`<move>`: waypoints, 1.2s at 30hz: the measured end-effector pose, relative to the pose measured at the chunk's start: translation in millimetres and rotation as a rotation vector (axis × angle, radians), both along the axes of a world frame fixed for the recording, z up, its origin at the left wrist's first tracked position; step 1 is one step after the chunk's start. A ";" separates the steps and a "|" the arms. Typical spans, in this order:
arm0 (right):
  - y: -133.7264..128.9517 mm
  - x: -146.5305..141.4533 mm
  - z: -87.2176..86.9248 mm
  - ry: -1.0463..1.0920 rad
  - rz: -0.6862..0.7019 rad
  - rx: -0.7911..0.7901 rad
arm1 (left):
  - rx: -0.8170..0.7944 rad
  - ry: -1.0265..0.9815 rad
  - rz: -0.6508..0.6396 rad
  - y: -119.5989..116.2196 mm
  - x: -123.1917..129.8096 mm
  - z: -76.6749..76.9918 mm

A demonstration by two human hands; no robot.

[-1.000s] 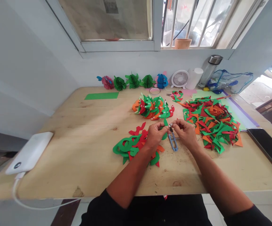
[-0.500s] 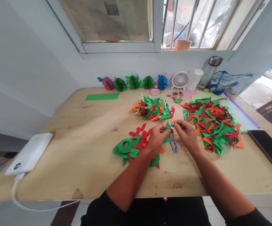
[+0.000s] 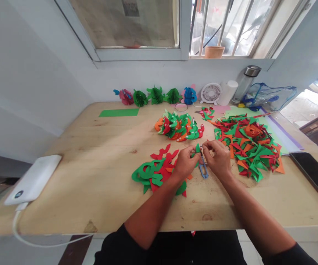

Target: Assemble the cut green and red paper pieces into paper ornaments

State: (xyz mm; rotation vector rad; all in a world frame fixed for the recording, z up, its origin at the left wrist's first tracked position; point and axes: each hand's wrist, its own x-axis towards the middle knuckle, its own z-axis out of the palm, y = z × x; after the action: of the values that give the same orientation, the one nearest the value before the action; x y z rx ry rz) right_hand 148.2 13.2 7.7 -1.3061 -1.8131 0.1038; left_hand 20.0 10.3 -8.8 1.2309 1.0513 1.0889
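My left hand (image 3: 186,160) is closed in a pinch on a green paper cutout (image 3: 197,148), whose pointed tip sticks up past the fingers. Close against it, my right hand (image 3: 218,157) pinches with thumb and forefinger at the cutout's edge; a tiny whitish bit shows there, too small to name. Blue thread snips (image 3: 203,170) lie on the table below and between both hands. Beside my left forearm is a loose heap of green, red and orange cutouts (image 3: 150,172). Just beyond the hands sits a pile of curled paper pieces with small white patches (image 3: 179,126).
A large heap of paper scraps (image 3: 254,143) lies at right, near a phone (image 3: 314,175). Folded paper figures (image 3: 156,96), a small fan (image 3: 211,94) and a glass bottle (image 3: 245,84) line the wall. A white power bank (image 3: 33,179) with a cable is at left.
Both hands have shifted very slightly, and the right fingertips have drawn in closer around the whitish bit beside the green cutout. The piles and snips stay where they were.
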 end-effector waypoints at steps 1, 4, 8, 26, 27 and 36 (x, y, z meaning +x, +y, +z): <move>0.0 -0.1 -0.4 -0.018 -0.004 0.018 | 0.005 0.002 -0.001 -0.2 0.2 0.0; 0.7 -0.3 -1.1 -0.078 -0.020 0.080 | 0.006 0.003 -0.004 -0.4 0.9 -0.6; 1.2 -1.1 -0.3 -0.169 -0.042 0.156 | 0.009 0.018 -0.010 -1.0 1.0 0.3; 0.0 -3.1 -1.2 -0.267 0.033 0.134 | 0.169 0.229 0.012 -1.9 -1.5 -3.2; 0.0 -3.1 -1.3 -0.266 0.038 0.131 | 0.175 0.243 0.018 -1.8 -1.7 -3.3; 0.2 -3.0 -0.1 -0.303 0.056 0.129 | 0.219 0.276 0.030 -1.2 -1.9 -5.3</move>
State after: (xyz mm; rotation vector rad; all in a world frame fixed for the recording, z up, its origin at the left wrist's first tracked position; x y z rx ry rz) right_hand 145.2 13.3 7.7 -1.2300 -2.0738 -0.1885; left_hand 18.1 9.1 -14.1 1.5799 1.1836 1.0998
